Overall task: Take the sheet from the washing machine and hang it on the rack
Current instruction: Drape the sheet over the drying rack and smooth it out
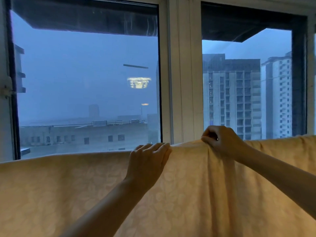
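Note:
A pale yellow sheet (68, 190) with a faint leaf pattern hangs across the whole lower half of the head view, draped over something hidden under its top edge. My left hand (147, 161) lies flat on the top fold near the middle, fingers together and curled over the edge. My right hand (220, 141) pinches a bunched ridge of the sheet at the top, just right of the left hand; creases run down from that pinch. The rack itself is covered by the cloth.
Directly behind the sheet stand two large windows with a white frame post (181, 82) between them. A latch (6, 89) sits on the left frame. Outside are tall buildings and a dusky sky.

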Demonstrator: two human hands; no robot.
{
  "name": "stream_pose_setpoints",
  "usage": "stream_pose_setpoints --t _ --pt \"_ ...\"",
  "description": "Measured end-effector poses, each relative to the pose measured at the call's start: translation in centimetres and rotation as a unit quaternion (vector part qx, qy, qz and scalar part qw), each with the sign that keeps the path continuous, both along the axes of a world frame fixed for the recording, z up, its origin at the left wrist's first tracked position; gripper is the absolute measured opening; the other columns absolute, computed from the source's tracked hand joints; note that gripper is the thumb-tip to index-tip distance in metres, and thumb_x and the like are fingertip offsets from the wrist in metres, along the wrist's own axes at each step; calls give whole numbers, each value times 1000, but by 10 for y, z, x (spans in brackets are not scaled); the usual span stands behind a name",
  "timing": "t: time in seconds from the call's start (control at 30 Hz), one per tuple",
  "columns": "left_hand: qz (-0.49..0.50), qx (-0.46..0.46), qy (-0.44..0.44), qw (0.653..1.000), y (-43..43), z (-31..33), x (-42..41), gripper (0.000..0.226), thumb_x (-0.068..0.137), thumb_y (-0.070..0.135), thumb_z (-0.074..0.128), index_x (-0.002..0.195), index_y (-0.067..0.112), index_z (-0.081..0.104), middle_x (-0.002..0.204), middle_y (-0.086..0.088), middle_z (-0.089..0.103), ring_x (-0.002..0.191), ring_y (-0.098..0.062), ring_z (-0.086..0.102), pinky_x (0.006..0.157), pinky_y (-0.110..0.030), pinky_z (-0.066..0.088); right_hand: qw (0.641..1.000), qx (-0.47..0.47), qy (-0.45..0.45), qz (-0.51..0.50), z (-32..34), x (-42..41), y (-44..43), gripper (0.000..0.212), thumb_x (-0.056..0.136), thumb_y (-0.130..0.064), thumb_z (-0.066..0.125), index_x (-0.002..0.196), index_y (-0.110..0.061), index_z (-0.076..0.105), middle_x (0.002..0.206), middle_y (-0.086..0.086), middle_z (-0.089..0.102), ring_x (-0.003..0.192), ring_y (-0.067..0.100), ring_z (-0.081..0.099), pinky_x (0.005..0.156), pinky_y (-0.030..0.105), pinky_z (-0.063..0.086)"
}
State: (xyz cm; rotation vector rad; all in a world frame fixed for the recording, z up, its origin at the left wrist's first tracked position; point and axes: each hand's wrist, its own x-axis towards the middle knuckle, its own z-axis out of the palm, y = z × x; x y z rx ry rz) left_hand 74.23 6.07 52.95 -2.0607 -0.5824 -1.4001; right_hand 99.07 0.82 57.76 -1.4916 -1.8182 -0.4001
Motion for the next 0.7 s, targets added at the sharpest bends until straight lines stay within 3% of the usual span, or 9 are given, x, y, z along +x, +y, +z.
stream_pose_setpoints --t 0.07,0.17,0.27,0.43,0.7 --pt "-19 6 14 1000 0 1 8 35 97 40 40 102 22 69 85 8 73 69 -7 69 65 -28 57 1000 -11 7 -1 2 1 -1 7 88 -20 64 88 -23 58 79 -15 58 75 -1 57 66 10 43" --pt "-34 35 47 998 2 2 27 22 85 30 68 103 18 70 85 5 74 66 -8 69 57 -30 59 1000 -16 -4 -15 4 7 0 5 88 -19 63 90 -21 59 79 -12 58 74 -3 55 64 9 41" --pt "-42 37 59 997 2 4 49 35 72 30 81 103 19 70 88 4 73 67 -11 70 58 -31 59 1000 -12 -5 -25 3 16 -1 4 89 -19 62 89 -21 59 80 -11 58 73 -5 54 62 8 40" --pt "-17 24 -3 1000 -8 -8 81 31 90 43 46 101 24 69 89 8 71 76 -8 67 69 -30 55 1000 -10 12 -23 3 35 -6 3 88 -20 64 88 -21 60 79 -13 59 74 -5 57 62 5 41" --pt "-28 2 -25 999 -2 -9 83 26 95 39 48 99 24 69 85 8 71 72 -6 64 66 -29 52 998 57 11 35 -10 48 -2 3 90 -20 61 92 -18 63 82 -8 63 76 0 59 69 11 43"
